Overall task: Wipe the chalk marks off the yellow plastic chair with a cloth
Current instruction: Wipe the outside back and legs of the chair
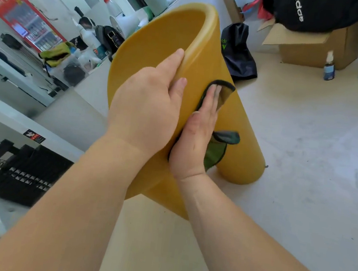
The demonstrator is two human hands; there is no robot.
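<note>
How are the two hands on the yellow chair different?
The left hand grips the rim of the yellow chair between thumb and fingers, while the right hand lies flat with straight fingers. The left hand touches bare plastic, but the right hand presses a green cloth against the chair's side. Both hands are bare and on the same chair.

The chair (160, 51) in the middle of the frame is plain mustard yellow. The cloth (215, 152) at centre is green with black edging. At upper right are a brown cardboard box (315, 50), a black bag (319, 11) with white lettering, and a blue-labelled, white-topped spray bottle (329, 69). The floor (304, 148) is pale grey-beige.
</note>
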